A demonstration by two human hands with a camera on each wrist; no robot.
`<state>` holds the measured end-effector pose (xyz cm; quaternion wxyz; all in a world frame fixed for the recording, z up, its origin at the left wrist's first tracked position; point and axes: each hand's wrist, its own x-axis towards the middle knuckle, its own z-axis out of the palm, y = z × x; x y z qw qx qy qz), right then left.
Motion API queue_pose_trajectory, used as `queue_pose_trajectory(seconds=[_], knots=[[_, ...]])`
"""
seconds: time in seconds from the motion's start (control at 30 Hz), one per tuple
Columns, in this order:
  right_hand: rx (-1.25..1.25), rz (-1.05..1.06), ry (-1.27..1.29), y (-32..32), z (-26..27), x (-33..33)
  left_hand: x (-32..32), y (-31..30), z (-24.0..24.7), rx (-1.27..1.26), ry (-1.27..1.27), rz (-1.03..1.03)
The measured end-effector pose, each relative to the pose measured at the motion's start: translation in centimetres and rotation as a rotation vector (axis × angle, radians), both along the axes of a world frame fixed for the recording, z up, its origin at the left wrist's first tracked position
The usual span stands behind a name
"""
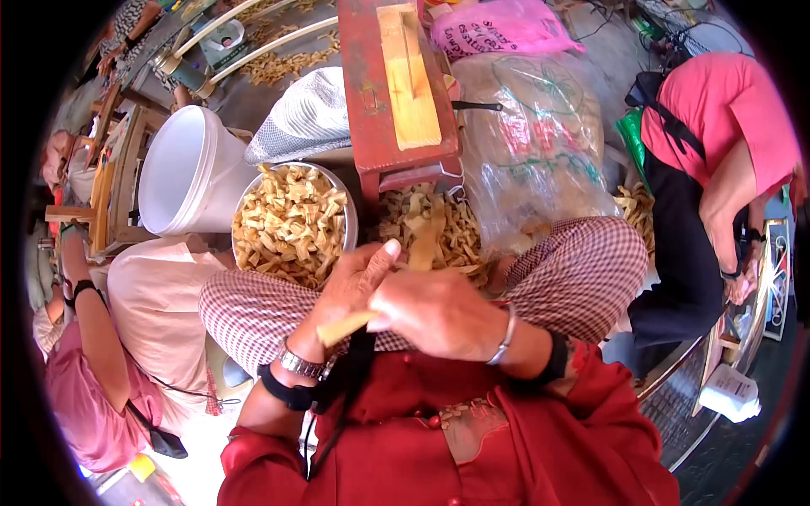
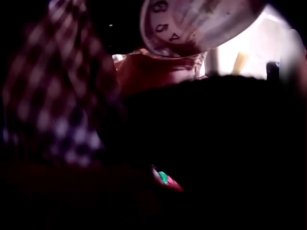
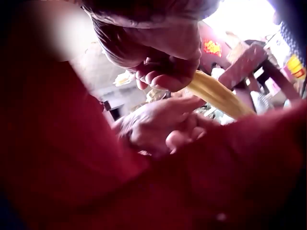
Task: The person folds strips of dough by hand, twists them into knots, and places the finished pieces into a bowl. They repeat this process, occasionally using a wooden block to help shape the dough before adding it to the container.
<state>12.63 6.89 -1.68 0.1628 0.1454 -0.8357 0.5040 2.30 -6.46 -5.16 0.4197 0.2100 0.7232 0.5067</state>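
A flat, pale yellow strip (image 1: 346, 327) runs between the hands in my lap; its far end blurs above the right knuckles. My right hand (image 1: 443, 312), back upward, pinches it between thumb and fingers. Just left of it my left hand (image 1: 354, 278) has the thumb raised, its fingers largely behind the right hand. From the right wrist, the strip (image 3: 220, 96) comes off the right fingertips, beside the curled left hand (image 3: 158, 124). A round bowl (image 1: 353, 219) ahead is heaped with small knotted yellow pieces (image 1: 291, 221). Loose strips (image 1: 447, 221) lie beyond the hands.
A red wooden bench (image 1: 363, 126) ahead bears a slotted wooden board (image 1: 413, 114). To its right are a large clear plastic bag (image 1: 540, 143) and a pink bag (image 1: 502, 29). A white bucket (image 1: 173, 173) stands left. Other people sit at both sides.
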Motion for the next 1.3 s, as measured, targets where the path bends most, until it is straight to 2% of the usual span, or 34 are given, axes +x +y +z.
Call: queue_pose_trajectory(seconds=[0.03, 0.07, 0.1, 0.13, 0.2, 0.23, 0.27, 0.3, 0.33, 0.37, 0.4, 0.47, 0.5, 0.53, 0.57, 0.6, 0.63, 0.67, 0.7, 0.8, 0.83, 0.87, 0.9, 0.97, 1.03, 1.07, 1.13, 1.2, 1.23, 1.3], knots=[[-0.027, 0.043, -0.004, -1.2, -0.6, 0.4, 0.2, -0.6, -1.0, -0.041, -0.358, 0.056], [-0.051, 0.088, -0.005, -2.3, -1.3, 0.9, 1.2, 0.2, -0.9, 0.115, -0.8, 0.248], [-0.071, 0.189, -0.147, -3.2, -1.9, 1.5, 1.2, 0.4, -0.4, 0.139, -0.832, 0.259], [-0.056, 0.229, -0.117, -3.6, -1.7, 1.9, 1.1, 0.7, 0.3, 0.162, -0.866, 0.268], [-0.18, 0.313, -0.255, -3.5, -0.9, 2.4, 0.6, 1.2, 1.0, 0.269, -0.894, 0.25], [-0.266, 0.289, -0.249, -3.2, -0.6, 2.4, 0.5, 1.1, 1.4, 0.321, -0.895, 0.251], [-0.352, 0.264, -0.241, -2.9, -0.2, 2.5, 0.6, 1.1, 2.3, 0.355, -0.832, 0.253], [-0.548, 0.187, -0.342, -2.7, 0.6, 2.8, 0.3, 0.7, 2.3, 0.365, -0.782, 0.228], [-0.562, 0.01, -0.273, -2.3, 0.5, 2.8, 0.1, 0.3, 2.3, 0.375, -0.733, 0.204], [-0.709, -0.163, -0.227, -2.2, 0.5, 2.6, 1.6, 1.4, 3.2, 0.312, -0.513, 0.469], [-0.854, -0.338, -0.179, -2.1, 0.5, 2.2, 0.5, -0.5, 2.0, 0.405, -0.571, 0.179], [-0.607, -0.492, 0.052, -1.1, -1.6, 0.8, 2.2, -0.2, 4.7, 0.214, -0.48, 0.229], [-0.59, -0.494, 0.057, -1.3, -2.5, 0.2, 2.5, -0.4, 5.5, 0.19, -0.451, 0.204], [-0.624, -0.397, -0.151, -1.3, -2.1, 0.6, 2.8, -0.5, 6.2, 0.168, -0.42, 0.181], [-0.672, -0.382, -0.246, -1.4, -1.7, 0.5, 3.1, -0.6, 6.5, 0.146, -0.391, 0.158], [-0.719, -0.367, -0.341, -1.6, -1.2, 0.3, 3.1, -0.9, 6.6, 0.153, -0.243, 0.131], [-0.919, -0.341, -0.428, -1.9, 0.0, 0.3, 2.9, -1.5, 6.6, 0.159, -0.095, 0.102], [-0.84, -0.323, -0.401, -1.9, -0.2, 0.3, 2.9, -1.9, 6.7, 0.165, 0.053, 0.072], [-0.76, -0.303, -0.378, -1.8, -0.6, 0.2, 3.2, -2.0, 7.0, 0.095, 0.283, 0.078], [-0.632, -0.138, -0.278, -1.0, -0.7, -0.1, 4.1, -1.0, 8.4, 0.186, 1.173, -0.04], [-0.616, -0.091, -0.27, -0.8, -0.7, 0.1, 4.5, -0.7, 8.2, 0.221, 1.185, -0.002], [-0.599, -0.045, -0.263, -0.5, -0.7, 0.1, 4.4, -0.8, 7.9, 0.23, 1.168, -0.021], [-0.448, -0.015, -0.106, -0.2, -1.1, -0.1, 4.3, -1.0, 7.7, 0.238, 1.148, -0.04], [-0.447, -0.065, -0.221, 0.0, -0.8, 0.6, 3.7, -2.0, 6.8, 0.189, 1.059, -0.115], [-0.491, -0.061, -0.329, 0.3, -0.1, 1.3, 4.0, -1.9, 6.4, 0.297, 0.486, 0.073], [-0.331, -0.095, -0.267, 0.5, -0.2, 1.4, 4.0, -1.9, 6.3, 0.346, 0.2, 0.168], [-0.386, -0.065, -0.136, 0.4, 0.0, 1.7, 3.6, -1.9, 6.1, 0.666, -0.312, 0.139], [-0.396, -0.073, -0.231, 0.6, 0.9, 1.9, 3.6, -1.4, 6.2, 0.714, -0.469, 0.174], [-0.448, -0.042, -0.31, 1.0, 1.0, 2.1, 3.4, -1.4, 6.1, 0.765, -0.549, 0.122], [-0.526, -0.022, -0.377, 1.2, 0.9, 2.2, 3.6, -1.4, 7.0, 0.657, -0.383, 0.063]])
